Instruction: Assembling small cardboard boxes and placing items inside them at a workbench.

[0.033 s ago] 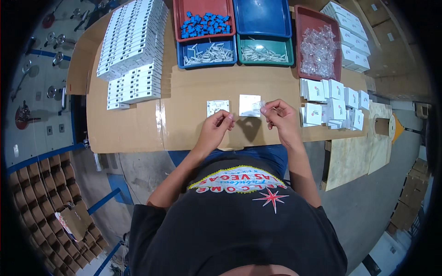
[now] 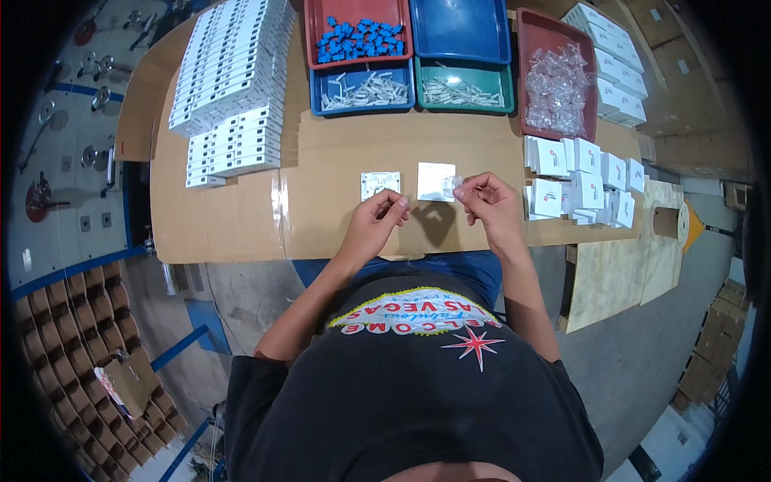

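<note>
On the cardboard (image 2: 321,217): I see a white card (image 2: 432,178) beside a patterned plate (image 2: 379,181).
Left hand (image 2: 376,223): curled near the plate; whether gripping, I cannot tell.
Right hand (image 2: 494,210): pinching a clear plastic piece (image 2: 457,183) by the card's right edge.

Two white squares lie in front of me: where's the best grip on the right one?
Probably pinch the right white square by its left edge, coming from the left: it looks flat, bare cardboard borders that side, and the right hand crowds the opposite edge.
</note>
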A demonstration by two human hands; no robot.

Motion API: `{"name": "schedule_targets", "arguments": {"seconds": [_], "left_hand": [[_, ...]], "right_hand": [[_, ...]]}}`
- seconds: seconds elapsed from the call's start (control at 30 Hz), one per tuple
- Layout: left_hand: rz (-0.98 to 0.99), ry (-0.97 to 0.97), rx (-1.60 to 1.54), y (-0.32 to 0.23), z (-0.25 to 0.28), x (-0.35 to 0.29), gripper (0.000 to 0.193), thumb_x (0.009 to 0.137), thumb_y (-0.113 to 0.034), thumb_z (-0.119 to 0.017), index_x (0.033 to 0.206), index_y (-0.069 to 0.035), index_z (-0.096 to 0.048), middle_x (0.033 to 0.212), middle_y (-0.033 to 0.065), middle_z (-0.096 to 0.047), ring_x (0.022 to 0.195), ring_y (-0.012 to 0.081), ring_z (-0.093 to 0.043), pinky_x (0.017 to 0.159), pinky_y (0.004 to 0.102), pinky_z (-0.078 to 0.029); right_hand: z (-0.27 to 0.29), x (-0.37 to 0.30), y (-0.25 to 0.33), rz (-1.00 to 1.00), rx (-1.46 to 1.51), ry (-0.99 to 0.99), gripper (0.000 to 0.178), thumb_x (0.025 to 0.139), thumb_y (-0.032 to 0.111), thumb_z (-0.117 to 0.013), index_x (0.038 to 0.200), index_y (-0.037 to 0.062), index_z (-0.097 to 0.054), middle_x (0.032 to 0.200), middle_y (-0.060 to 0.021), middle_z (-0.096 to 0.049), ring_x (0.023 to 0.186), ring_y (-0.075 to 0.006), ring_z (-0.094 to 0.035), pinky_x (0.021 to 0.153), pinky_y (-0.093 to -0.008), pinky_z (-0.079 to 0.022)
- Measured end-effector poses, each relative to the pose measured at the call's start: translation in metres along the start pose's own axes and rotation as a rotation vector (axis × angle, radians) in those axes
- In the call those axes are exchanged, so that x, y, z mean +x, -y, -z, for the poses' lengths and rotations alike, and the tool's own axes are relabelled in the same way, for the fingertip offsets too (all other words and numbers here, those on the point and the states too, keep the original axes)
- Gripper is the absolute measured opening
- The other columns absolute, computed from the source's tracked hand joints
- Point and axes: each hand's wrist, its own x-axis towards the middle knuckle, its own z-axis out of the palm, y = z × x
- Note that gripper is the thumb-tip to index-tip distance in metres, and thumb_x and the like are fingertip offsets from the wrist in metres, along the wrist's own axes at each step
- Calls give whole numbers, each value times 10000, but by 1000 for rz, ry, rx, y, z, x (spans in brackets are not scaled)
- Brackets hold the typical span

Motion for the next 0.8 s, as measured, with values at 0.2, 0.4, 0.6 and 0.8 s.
{"name": "schedule_targets", "arguments": {"seconds": [0.2, 0.4, 0.6, 0.8], "left_hand": [[-9, 53, 110, -30, -21, -9, 193, 1058, -193, -685, 1024, -4, -680, 918, 15, -705, 858, 66, -639, 778, 241, -509], [18, 2, 189, -21, -25, -7, 149, 1060, -146, -657, 1042, -2, -693, 887, 19, -721, 832, 77, -655, 733, 249, -503], [-50, -15, 485, -23, -19, -7, 151, 1003, -157, -686, 982, -8, -698, 822, 60, -718, 747, 108, -659, 651, 294, -503], [-168, -28, 806, -29, -16, -7, 191, 908, -206, -720, 891, -18, -693, 706, 111, -645, 613, 184, -615, 586, 348, -481]], "right_hand": [[-20, -6, -11, 17, -136, 112, 138, 939, 47, -787, 1006, 21, -669, 864, -21, -695, 751, -62, -648, 607, -235, -527], [-28, -7, -37, 69, -120, 175, 148, 942, 34, -773, 1037, -4, -666, 940, -44, -724, 881, -96, -700, 713, -247, -571], [-23, -6, -50, -34, -189, 197, 100, 962, 20, -723, 1036, -6, -660, 926, -43, -721, 884, -98, -701, 703, -256, -575], [-36, -9, -41, -12, -142, 59, 89, 976, -1, -665, 1062, 4, -683, 1008, -52, -701, 873, -121, -707, 669, -276, -588]]}}
